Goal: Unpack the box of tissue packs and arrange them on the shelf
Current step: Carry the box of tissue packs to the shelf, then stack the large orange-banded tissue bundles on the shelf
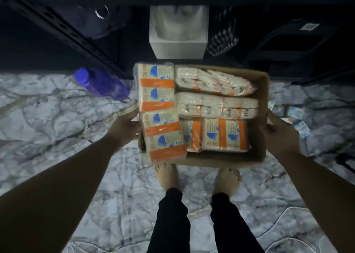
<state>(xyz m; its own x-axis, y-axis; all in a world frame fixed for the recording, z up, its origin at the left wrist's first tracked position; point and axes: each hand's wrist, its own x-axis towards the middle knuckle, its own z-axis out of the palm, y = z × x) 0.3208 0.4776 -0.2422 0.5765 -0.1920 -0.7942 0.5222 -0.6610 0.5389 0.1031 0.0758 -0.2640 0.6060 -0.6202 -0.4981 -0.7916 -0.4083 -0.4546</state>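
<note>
Overhead, a cardboard box (257,137) sits between the person's 2 hands, held above their bare feet (167,177) and the marble-patterned floor (57,127). The left hand (124,127) grips the box's left wall, thumb on top near the rim and the other fingers curled under or behind the wall, out of sight. The right hand (279,135) clasps the right wall, thumb over the rim and the rest of the fingers hidden outside the cardboard, so how they lie cannot be told.

Inside the box lie the tissue packs (217,102), wrapped in clear plastic with orange bands and blue marks. Along the left side 2 bundles stand higher than the rest: the far one (156,87) reaches past the box's far left corner, and the near one (165,137) tilts over the near left rim. To their right, 2 bundles lie on their sides showing white folded edges, the farther one (215,81) slanted toward the right wall, the other just beside it. Nearest the person, a further bundle (224,134) lies flat, label up, with a narrower one wedged on its left.

Beyond the box stands a dark shelf frame (63,28); under it sit a white open-topped container (178,31) and dark bags. A purple bottle (101,83) lies on the floor left of the box.
</note>
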